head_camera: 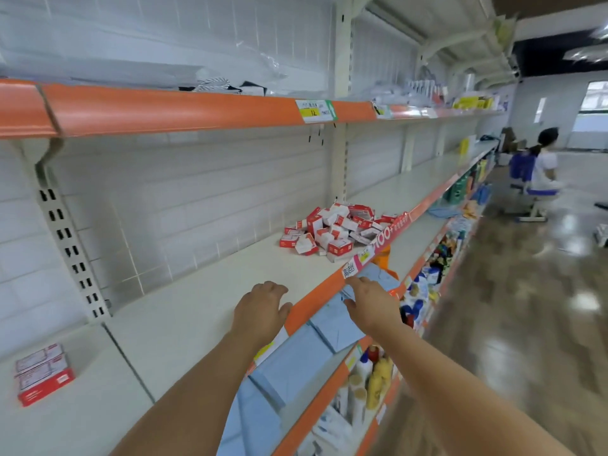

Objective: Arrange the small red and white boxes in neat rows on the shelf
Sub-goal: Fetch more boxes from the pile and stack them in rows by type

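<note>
1. Boxes, small and red and white, are lying in a messy pile on the white shelf, near its orange front edge. No neat rows are being seen in the pile.
2. Two arms are being held out toward the shelf, and the pile is sitting well apart from both hands, farther along the shelf.
3. The left hand is being held over the shelf, close to the orange edge. Its fingers are loose and spread, and nothing is being held in it.
4. The right hand is being held just past the orange edge, over some blue sheets on the shelf below. Its fingers are loose too, and nothing is being held.
5. A small stack of flat red and white packs is sitting alone at the far left of the shelf.
6. Bottles are being kept on a lower shelf.
7. A person is sitting on a chair far down the aisle.
</note>
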